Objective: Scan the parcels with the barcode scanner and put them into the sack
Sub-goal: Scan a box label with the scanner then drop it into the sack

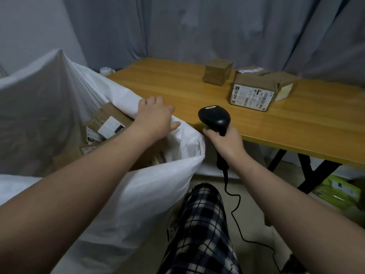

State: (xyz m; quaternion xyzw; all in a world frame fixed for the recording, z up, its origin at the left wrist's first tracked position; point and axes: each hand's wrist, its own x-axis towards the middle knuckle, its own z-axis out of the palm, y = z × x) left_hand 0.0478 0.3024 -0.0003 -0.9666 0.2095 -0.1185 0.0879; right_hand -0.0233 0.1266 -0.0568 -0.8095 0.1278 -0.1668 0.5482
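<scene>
Forearms (94,167) out: left hand (156,115), fingers slack, rests on the sack (138,186), parcels (110,123) already inside; right hand (225,143) clasps the barcode scanner (214,117); two more parcels (252,95) wait on the desk (296,127).

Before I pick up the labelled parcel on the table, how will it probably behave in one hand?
The labelled parcel looks like a cardboard box, so probably stiff, not floppy. Low and wide, it should slide rather than roll or tip. Its crumpled top suggests it may dent under a hard grip.
</scene>
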